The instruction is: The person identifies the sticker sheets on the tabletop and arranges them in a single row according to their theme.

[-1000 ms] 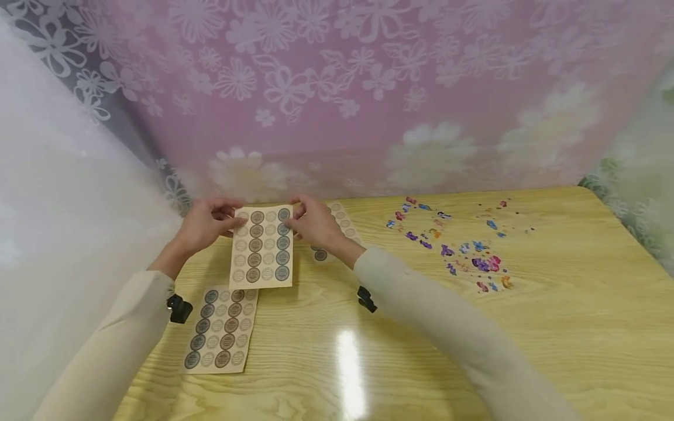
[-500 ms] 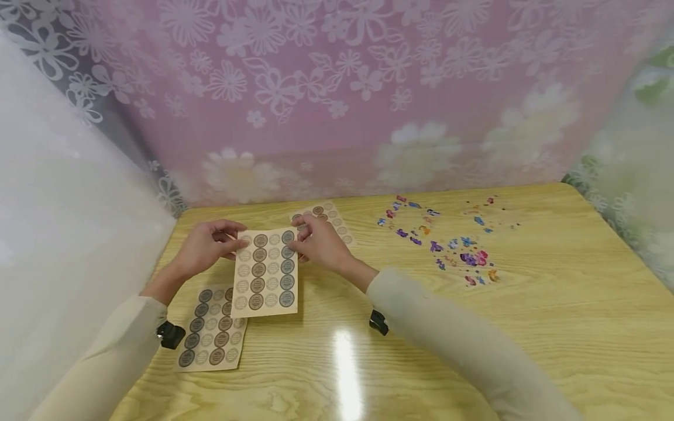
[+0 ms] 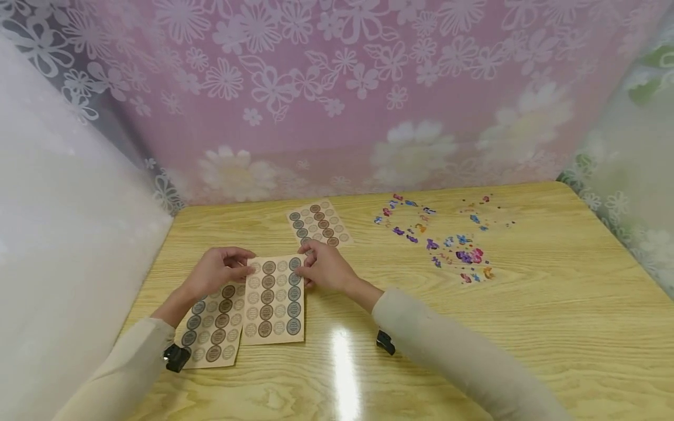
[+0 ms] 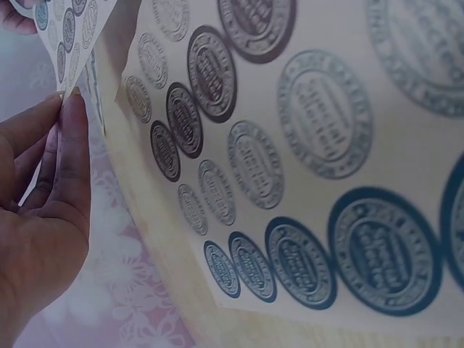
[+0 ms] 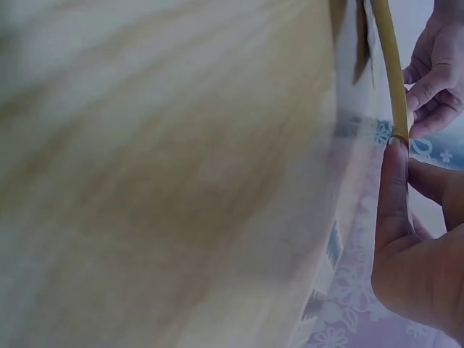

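A tan sheet of round stickers (image 3: 274, 301) is held upright-side toward me by its two upper corners. My left hand (image 3: 218, 272) pinches its top left corner between thumb and fingers, and my right hand (image 3: 329, 266) pinches the top right one. Columns of brown, blue-grey and pale stickers cover it. A second sticker sheet (image 3: 216, 324) lies on the table just left of it, partly under my left hand in the head view. In the left wrist view that lying sheet (image 4: 254, 167) fills the foreground, beyond the left hand's (image 4: 43, 167) pinch.
A third sticker sheet (image 3: 318, 221) lies near the table's back edge. Several small colourful flower and butterfly pieces (image 3: 466, 256) are scattered on the right of the wooden table (image 3: 421, 351). Patterned curtains (image 3: 326, 117) hang behind and at both sides.
Both hands have brought the held sheet down toward me and slightly right, from over the lying sheet's upper edge to beside it. The sheet at the back now shows more fully.
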A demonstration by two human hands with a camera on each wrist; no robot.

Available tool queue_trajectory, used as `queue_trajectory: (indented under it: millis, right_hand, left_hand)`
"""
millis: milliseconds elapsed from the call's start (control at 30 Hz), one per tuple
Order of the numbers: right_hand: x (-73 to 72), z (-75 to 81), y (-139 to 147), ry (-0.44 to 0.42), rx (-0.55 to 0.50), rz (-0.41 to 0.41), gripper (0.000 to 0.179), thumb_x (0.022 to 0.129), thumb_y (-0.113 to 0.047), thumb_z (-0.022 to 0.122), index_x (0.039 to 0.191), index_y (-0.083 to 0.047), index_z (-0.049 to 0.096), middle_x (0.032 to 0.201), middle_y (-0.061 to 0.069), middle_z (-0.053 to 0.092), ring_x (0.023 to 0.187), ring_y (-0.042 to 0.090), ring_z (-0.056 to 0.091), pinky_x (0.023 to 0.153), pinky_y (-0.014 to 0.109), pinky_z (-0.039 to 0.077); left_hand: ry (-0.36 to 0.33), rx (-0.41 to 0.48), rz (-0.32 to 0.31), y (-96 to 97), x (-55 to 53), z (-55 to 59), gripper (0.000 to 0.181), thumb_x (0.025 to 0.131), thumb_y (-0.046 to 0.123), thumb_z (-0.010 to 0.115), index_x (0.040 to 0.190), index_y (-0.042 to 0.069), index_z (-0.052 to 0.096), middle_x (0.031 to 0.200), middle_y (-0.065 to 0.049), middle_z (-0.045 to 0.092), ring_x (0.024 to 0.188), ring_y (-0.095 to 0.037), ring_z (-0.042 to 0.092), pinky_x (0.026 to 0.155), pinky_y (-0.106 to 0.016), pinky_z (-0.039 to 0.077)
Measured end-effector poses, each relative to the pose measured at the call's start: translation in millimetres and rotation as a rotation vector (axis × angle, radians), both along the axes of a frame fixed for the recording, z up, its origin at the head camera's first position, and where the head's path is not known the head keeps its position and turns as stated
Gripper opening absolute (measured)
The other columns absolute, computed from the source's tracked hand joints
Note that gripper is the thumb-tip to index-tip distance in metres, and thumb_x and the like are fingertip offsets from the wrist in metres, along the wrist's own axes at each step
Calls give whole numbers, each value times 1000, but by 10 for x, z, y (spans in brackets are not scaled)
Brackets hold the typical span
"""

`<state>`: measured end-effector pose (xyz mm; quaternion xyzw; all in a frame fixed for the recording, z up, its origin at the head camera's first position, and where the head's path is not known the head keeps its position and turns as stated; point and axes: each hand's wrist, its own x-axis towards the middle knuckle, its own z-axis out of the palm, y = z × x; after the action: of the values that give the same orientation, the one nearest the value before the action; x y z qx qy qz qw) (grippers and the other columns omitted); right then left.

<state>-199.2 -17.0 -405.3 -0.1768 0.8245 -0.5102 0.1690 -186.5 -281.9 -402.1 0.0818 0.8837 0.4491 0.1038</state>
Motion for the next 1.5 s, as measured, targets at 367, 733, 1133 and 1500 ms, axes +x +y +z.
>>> queue_trajectory:
  millis: [367,733,1133,1500]
  right_hand:
    - [103,-141,37,-21,63,39,35,88,-6,69,118,-1,53,69,5,63,57,19,65,52,26,53]
    - [145,-179,50,37,163,54,34,88,-12,71,116,-2,56,68,-3,61,57,9,59,56,22,45]
    - [146,-200,36,60,189,61,32,88,-12,70,115,0,58,68,-3,60,56,8,57,56,22,42]
    - [139,-209,26,77,213,70,32,87,-13,71,113,0,59,67,-3,59,55,7,56,57,22,44]
  left_hand:
    - [83,-169,-91,76,77,-89,28,88,14,71,114,3,68,87,-2,64,78,-16,61,63,-32,51]
    - [134,-261,-145,145,107,-87,26,88,9,70,112,-1,68,87,-2,66,77,-14,61,64,-30,50]
    - [156,-350,-142,175,130,-113,26,86,10,72,109,0,70,87,-1,67,77,-14,61,66,-31,50]
    - [181,-413,-147,221,159,-78,24,85,9,72,107,0,70,80,2,61,70,-11,54,63,-30,46]
